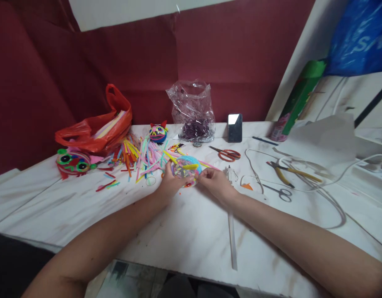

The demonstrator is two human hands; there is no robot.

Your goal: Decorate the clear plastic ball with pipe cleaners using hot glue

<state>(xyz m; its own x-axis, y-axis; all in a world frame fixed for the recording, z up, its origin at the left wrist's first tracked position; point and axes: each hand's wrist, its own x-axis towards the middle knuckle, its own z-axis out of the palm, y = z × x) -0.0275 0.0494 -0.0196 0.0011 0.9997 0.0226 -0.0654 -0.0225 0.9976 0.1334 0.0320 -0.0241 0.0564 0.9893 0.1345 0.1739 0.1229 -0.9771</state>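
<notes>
Near the middle of the table, my left hand (172, 181) is closed on the left side of a round, colourful craft piece (188, 166) made of fuzzy stems, with blue along its top and a yellow stem across it. At the right edge of the piece is my right hand (212, 179), its fingers pinched together; what lies between the fingertips is too small to make out. Loose pink and yellow stems (150, 155) spread behind and left of my hands. A white glue gun (230, 176) lies just right of my right hand.
A red bag (116, 132) and a finished colourful face (74, 162) stand at the left. Behind are a small blue face (158, 133), clear bag (195, 124) and phone (234, 128). Orange scissors (228, 155), pliers (284, 171), small scissors (282, 192) and cables (339, 209) lie right.
</notes>
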